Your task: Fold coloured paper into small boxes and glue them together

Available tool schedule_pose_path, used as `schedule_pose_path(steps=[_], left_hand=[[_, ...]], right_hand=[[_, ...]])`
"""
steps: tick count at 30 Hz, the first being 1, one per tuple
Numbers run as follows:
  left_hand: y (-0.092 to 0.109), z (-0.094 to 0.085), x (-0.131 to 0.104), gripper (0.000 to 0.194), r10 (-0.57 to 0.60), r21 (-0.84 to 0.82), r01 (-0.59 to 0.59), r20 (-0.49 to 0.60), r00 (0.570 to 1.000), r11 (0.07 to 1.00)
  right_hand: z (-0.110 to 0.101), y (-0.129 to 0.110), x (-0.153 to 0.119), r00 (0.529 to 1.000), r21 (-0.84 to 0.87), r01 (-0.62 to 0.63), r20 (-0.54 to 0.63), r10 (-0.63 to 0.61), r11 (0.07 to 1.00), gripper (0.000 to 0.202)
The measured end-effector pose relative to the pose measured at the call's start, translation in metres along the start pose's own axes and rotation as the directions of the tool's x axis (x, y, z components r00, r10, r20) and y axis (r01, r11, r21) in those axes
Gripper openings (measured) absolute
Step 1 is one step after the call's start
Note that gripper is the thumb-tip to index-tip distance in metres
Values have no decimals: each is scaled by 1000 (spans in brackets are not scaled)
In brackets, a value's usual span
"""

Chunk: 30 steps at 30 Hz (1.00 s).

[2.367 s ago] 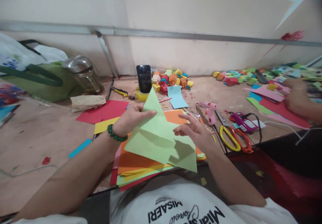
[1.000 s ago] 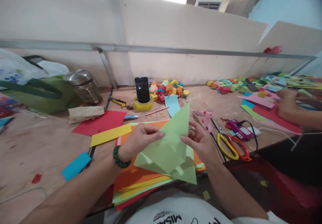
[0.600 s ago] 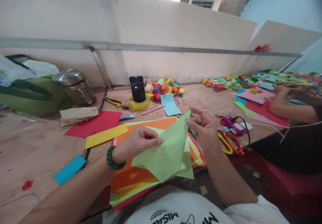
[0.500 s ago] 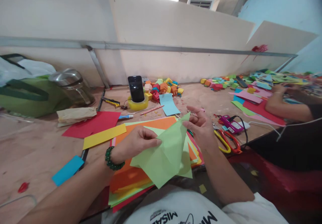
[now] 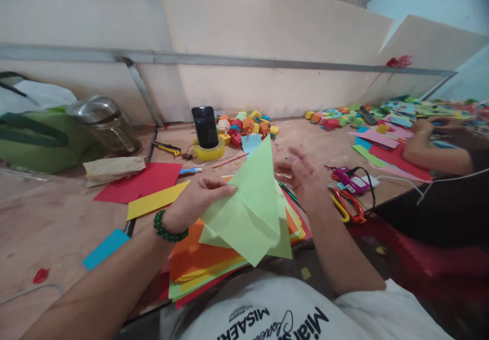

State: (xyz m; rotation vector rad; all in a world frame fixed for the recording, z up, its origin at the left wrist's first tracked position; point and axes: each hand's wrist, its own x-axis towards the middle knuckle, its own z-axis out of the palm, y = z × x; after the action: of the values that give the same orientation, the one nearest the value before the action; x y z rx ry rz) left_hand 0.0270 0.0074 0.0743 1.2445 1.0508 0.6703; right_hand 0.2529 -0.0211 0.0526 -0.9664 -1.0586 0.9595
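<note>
Between thumb and fingers my left hand (image 5: 204, 197) pinches the left edge of a light green sheet of paper (image 5: 250, 213). The sheet is raised and creased, with one corner pointing up. My right hand (image 5: 303, 177) is off the paper, just to its right, slightly blurred, its fingers apart and holding nothing I can see. Beneath the sheet lies a stack of coloured paper (image 5: 206, 258) in orange, yellow, green and red, at the table's front edge. A green bead bracelet (image 5: 170, 228) circles my left wrist.
A phone (image 5: 205, 126) leans on a yellow tape roll (image 5: 208, 150), beside folded paper cubes (image 5: 248, 126). Scissors (image 5: 347, 205) and a purple device (image 5: 351, 181) with a cable lie right. A glass jar (image 5: 109, 126) stands left. Another person's arm (image 5: 435, 149) rests far right.
My right hand has let go of the green paper's upper corner and moved slightly away. The paper's corner now stands higher, still in my left hand. The view has tilted slightly.
</note>
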Motion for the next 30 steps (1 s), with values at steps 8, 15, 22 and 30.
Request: schedule_pose_path(steps=[8,15,22,30], left_hand=[[12,-8,1,35,67,28,-63,-160,985,998],[25,-9,-23,20,520,749,-398,84,850,530],[38,60,-84,30,708,809,-557,504,495,-186],[11,-21,-51,66,705,817,-542,267,657,195]], right_hand=[[-7,28,-30,885,-349,-231,311,345,908,55],[-9,-19,-49,796,-675,576,338,-502,460,41],[15,-33,-36,562,-527,816,629,-537,237,35],[-7,15,-26,891,-364,453,212,-401,814,9]])
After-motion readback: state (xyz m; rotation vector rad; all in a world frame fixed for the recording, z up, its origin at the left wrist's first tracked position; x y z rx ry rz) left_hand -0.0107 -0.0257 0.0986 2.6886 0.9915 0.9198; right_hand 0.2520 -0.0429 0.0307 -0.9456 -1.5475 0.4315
